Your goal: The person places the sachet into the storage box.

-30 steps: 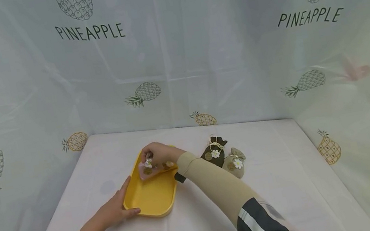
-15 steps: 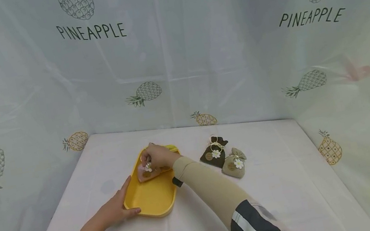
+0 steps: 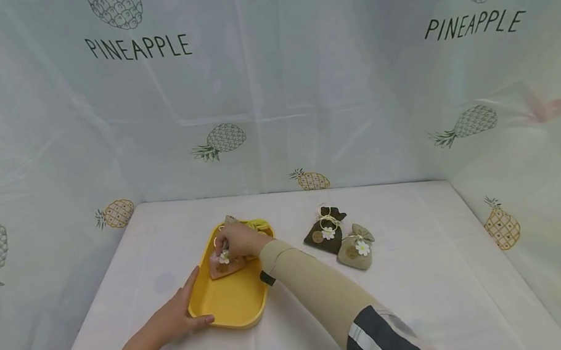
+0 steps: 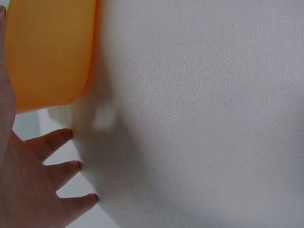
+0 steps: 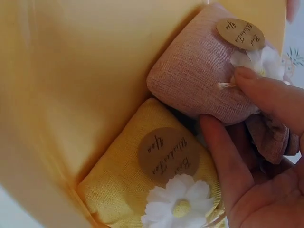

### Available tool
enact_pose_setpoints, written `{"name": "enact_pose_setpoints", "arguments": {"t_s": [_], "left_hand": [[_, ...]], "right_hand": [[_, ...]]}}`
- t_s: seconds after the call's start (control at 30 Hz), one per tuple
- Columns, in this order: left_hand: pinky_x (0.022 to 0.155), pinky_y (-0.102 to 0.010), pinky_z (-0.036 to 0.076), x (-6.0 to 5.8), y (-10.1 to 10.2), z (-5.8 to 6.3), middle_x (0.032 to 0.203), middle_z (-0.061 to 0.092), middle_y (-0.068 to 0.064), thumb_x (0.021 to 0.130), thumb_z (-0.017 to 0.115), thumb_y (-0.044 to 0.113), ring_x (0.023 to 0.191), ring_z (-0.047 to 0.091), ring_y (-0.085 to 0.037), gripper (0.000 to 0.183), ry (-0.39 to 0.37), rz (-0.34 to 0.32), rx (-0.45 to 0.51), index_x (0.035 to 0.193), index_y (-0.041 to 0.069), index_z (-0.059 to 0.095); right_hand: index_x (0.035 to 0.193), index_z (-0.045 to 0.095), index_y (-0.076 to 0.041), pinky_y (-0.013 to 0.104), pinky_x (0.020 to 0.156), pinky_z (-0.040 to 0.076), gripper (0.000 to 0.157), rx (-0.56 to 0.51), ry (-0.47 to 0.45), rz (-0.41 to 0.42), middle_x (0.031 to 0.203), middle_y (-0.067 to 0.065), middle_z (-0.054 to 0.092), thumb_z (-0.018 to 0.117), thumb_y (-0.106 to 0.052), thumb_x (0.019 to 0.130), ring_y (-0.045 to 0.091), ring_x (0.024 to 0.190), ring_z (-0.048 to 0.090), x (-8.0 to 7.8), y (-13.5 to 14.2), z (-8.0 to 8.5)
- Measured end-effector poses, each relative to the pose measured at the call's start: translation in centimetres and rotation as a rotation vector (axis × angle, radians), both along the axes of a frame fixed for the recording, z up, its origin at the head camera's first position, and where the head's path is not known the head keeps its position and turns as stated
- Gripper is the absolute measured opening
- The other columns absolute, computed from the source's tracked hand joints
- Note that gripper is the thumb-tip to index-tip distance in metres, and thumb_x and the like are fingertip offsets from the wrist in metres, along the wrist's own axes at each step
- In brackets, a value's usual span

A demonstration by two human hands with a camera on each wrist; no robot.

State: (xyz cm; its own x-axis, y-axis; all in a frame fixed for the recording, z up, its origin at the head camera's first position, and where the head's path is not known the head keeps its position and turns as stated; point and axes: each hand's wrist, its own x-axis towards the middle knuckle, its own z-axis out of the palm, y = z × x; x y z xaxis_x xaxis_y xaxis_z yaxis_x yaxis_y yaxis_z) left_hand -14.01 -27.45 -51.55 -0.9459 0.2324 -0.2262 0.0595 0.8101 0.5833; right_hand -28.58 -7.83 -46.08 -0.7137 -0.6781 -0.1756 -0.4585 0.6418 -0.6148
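A pink drawstring pouch (image 5: 199, 66) lies inside the yellow tray (image 3: 229, 300), at its far left. My right hand (image 3: 242, 239) pinches it near the gathered neck, the thumb over its white flower and the index finger against its edge. Beside it in the right wrist view is a yellow pouch (image 5: 118, 175) with a round label and white flower; in the head view its top (image 3: 259, 224) shows by the far right rim. My left hand (image 3: 174, 314) rests at the tray's near left corner. In the left wrist view several of its fingers (image 4: 61, 173) are straight and spread.
To the tray's right, a dark brown pouch (image 3: 325, 236) and an olive-beige pouch (image 3: 356, 251) lie side by side on the white-covered table (image 3: 417, 276). A pineapple-printed curtain (image 3: 331, 78) hangs behind the table and on both sides.
My right hand has shifted slightly left with the pink pouch, then barely moved. The yellow pouch's top has come into view behind it. My left hand and the tray stay in place.
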Motion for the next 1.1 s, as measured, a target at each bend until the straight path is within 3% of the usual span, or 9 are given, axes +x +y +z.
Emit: {"name": "enact_pose_setpoints", "arguments": {"t_s": [0.3, 0.53, 0.73, 0.8, 0.93, 1.03, 1.1], "left_hand": [[0.105, -0.067, 0.027, 0.0, 0.1, 0.1, 0.155, 0.022, -0.028, 0.077, 0.074, 0.059, 0.136, 0.026, -0.053, 0.118, -0.008, 0.002, -0.006, 0.156, 0.009, 0.002], [0.105, -0.066, 0.028, 0.1, 0.0, 0.2, 0.154, 0.023, -0.03, 0.077, 0.076, 0.055, 0.136, 0.027, -0.052, 0.118, -0.001, -0.007, 0.001, 0.156, 0.008, 0.002], [0.105, -0.067, 0.026, 0.0, 0.1, 0.1, 0.154, 0.022, -0.03, 0.078, 0.076, 0.054, 0.136, 0.025, -0.054, 0.117, -0.005, -0.011, 0.009, 0.156, 0.009, 0.002], [0.106, -0.067, 0.026, 0.0, 0.2, 0.1, 0.154, 0.021, -0.03, 0.078, 0.076, 0.054, 0.136, 0.024, -0.054, 0.117, -0.003, -0.011, 0.005, 0.156, 0.009, 0.001], [0.106, -0.066, 0.025, 0.0, 0.3, 0.2, 0.155, 0.021, -0.03, 0.077, 0.076, 0.054, 0.136, 0.024, -0.054, 0.118, 0.002, -0.01, -0.005, 0.156, 0.008, 0.001], [0.106, -0.066, 0.026, 0.0, 0.3, 0.2, 0.154, 0.021, -0.03, 0.077, 0.076, 0.054, 0.136, 0.025, -0.054, 0.118, 0.006, -0.01, -0.007, 0.156, 0.007, 0.002], [0.106, -0.066, 0.026, 0.0, 0.3, 0.1, 0.155, 0.02, -0.03, 0.077, 0.076, 0.054, 0.136, 0.026, -0.053, 0.118, 0.008, -0.014, -0.002, 0.156, 0.006, 0.001]], "right_hand": [[0.099, 0.077, -0.015, 0.014, 0.068, 0.048, 0.032, -0.005, -0.027, 0.018, 0.108, -0.005, 0.066, 0.067, 0.011, 0.083, 0.006, 0.089, 0.056, 0.1, 0.3, 0.3], [0.116, 0.073, -0.016, 0.013, 0.082, 0.046, 0.038, -0.027, -0.064, 0.03, 0.125, -0.004, 0.059, 0.07, 0.005, 0.084, 0.006, 0.11, 0.053, 0.3, 1.3, 0.4], [0.125, 0.068, -0.013, 0.014, 0.087, 0.046, 0.044, -0.128, -0.121, 0.038, 0.129, -0.003, 0.059, 0.075, 0.001, 0.084, 0.008, 0.115, 0.053, 0.4, 3.1, 0.5], [0.126, 0.068, -0.014, 0.018, 0.092, 0.046, 0.047, -0.141, -0.111, 0.035, 0.13, -0.002, 0.058, 0.077, -0.001, 0.082, 0.01, 0.117, 0.052, 0.4, 3.8, 0.6], [0.124, 0.069, -0.017, 0.021, 0.086, 0.046, 0.046, -0.104, -0.026, 0.04, 0.126, -0.002, 0.059, 0.074, 0.001, 0.082, 0.017, 0.111, 0.054, 0.4, 5.2, 0.7], [0.12, 0.072, -0.016, 0.021, 0.081, 0.047, 0.039, -0.088, 0.029, 0.056, 0.119, -0.001, 0.061, 0.072, -0.001, 0.084, 0.019, 0.105, 0.055, 0.3, 6.3, 0.8], [0.118, 0.072, -0.014, 0.023, 0.086, 0.048, 0.034, -0.095, 0.036, 0.047, 0.117, -0.001, 0.062, 0.073, -0.003, 0.085, 0.015, 0.107, 0.055, 0.3, 7.2, 0.9]]}}
